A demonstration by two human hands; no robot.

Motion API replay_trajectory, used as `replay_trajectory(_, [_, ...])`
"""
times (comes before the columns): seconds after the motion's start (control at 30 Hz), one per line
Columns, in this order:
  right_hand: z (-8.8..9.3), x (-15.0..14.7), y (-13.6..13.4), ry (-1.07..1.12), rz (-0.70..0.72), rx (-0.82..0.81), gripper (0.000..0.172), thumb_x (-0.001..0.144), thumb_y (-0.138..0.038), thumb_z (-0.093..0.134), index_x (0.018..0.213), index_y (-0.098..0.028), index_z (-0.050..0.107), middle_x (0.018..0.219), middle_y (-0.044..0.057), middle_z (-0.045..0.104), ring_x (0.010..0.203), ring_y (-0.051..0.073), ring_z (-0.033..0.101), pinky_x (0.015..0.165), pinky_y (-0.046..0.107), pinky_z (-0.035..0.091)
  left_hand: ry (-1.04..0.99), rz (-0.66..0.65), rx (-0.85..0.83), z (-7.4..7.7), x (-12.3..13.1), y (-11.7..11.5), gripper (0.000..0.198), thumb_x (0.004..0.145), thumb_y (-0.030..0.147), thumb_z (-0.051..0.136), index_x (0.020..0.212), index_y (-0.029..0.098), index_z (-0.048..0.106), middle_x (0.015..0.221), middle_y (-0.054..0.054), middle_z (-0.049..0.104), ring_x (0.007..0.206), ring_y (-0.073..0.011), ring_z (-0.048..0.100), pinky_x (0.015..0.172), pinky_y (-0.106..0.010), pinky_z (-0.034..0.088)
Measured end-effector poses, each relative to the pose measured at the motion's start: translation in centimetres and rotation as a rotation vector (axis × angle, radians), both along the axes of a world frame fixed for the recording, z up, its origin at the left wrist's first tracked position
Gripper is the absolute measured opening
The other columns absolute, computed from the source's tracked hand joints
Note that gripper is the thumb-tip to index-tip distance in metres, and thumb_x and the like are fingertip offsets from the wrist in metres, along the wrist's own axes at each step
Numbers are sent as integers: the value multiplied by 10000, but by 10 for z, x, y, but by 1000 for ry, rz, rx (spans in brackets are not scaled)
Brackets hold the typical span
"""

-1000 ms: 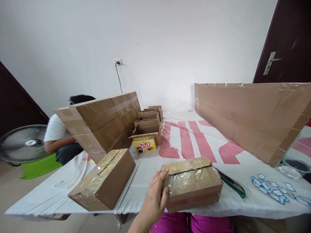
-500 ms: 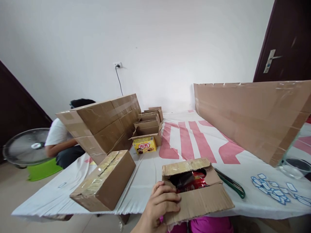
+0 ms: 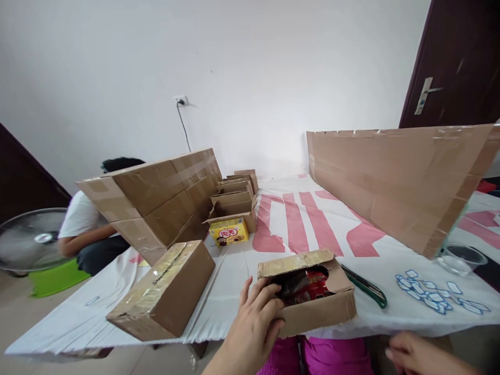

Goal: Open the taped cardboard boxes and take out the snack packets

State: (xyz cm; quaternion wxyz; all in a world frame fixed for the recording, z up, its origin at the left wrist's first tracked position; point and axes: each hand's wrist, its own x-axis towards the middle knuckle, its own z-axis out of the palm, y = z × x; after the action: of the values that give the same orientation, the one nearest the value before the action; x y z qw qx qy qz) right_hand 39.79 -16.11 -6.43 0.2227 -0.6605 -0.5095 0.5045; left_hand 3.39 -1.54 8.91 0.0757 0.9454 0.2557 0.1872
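In front of me on the table edge sits an opened cardboard box with shiny red and dark packets inside. My left hand grips its left side, fingers over the top edge and thumb at the front. Down at the lower right, below the table edge, is my right hand, slightly blurred, with fingers loosely bent and nothing visible in them. A green-handled box cutter lies just right of the box. Farther right are several blue-edged white labels.
A taped carton lies at left. Behind it are stacked cartons, a row of open boxes and a yellow snack box. At right stand a cardboard panel and a clear bowl. A person sits beyond the stack.
The box's front flap, which stuck out toward me, no longer shows, and its front face is visible. My right hand has come into view at the lower right. My left hand stays on the box.
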Motion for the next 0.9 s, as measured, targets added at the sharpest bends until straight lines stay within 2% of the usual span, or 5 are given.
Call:
replay_trajectory(0.2, [152, -35, 49, -108, 179, 683, 339, 948, -462, 451, 852, -194, 634, 787, 40, 621, 735, 156, 561, 687, 275, 443, -75, 131, 11, -26, 3, -7, 334, 743, -16, 506, 972, 194, 630, 1560, -124, 227, 1461, -437, 33, 1023, -667, 381])
replay_trajectory(0.3, [188, -77, 83, -286, 489, 837, 251, 958, -268, 426, 946, -191, 665, 950, 86, 671, 935, 196, 597, 853, 325, 450, -159, 135, 16, -40, 3, -7, 329, 736, -42, 488, 935, 185, 620, 1585, -103, 144, 1465, -427, 2, 1054, -662, 352])
replay_trajectory(0.4, [188, -108, 119, -671, 536, 669, 202, 824, -183, 579, 993, -180, 689, 1007, 117, 700, 981, 260, 632, 853, 360, 465, -197, 146, -17, -45, 2, -9, 336, 749, -32, 498, 968, 194, 617, 1587, -107, 132, 1465, -410, 91, 1078, -656, 327])
replay_trajectory(0.57, [177, -122, 149, -1047, 629, 465, 544, 601, -61, 696, 1140, -109, 645, 1033, 211, 706, 977, 386, 655, 811, 422, 480, -213, 165, -50, -48, 0, -11, 381, 818, 20, 483, 1125, 220, 585, 1589, -146, 133, 1423, -357, 291, 1041, -541, 437])
replay_trajectory(0.9, [178, -103, 155, -444, 115, 640, 437, 750, -155, 565, 1170, -218, 668, 1103, 72, 724, 1013, 264, 664, 887, 364, 481, -334, 338, 10, -54, -2, 9, 297, 874, 53, 442, 1001, 229, 645, 1563, -157, 230, 1246, -281, 552, 893, -376, 544])
